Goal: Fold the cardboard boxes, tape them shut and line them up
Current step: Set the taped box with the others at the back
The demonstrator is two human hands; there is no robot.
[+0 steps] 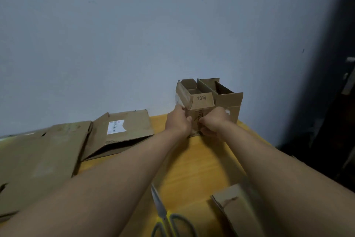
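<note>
Open-topped box [199, 102] at wall, left hand [177, 122] and right hand [212, 120] gripping its near face

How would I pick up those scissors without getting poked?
Grip the scissors by the grey and yellow handle loops, coming from the near table edge. The blades point away toward the wall, so the loops lie nearest you and the tip stays clear of your fingers.

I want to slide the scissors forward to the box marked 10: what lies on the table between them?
In the head view, only bare yellow table lies between the scissors and the box, flanked by the two forearms.
</note>
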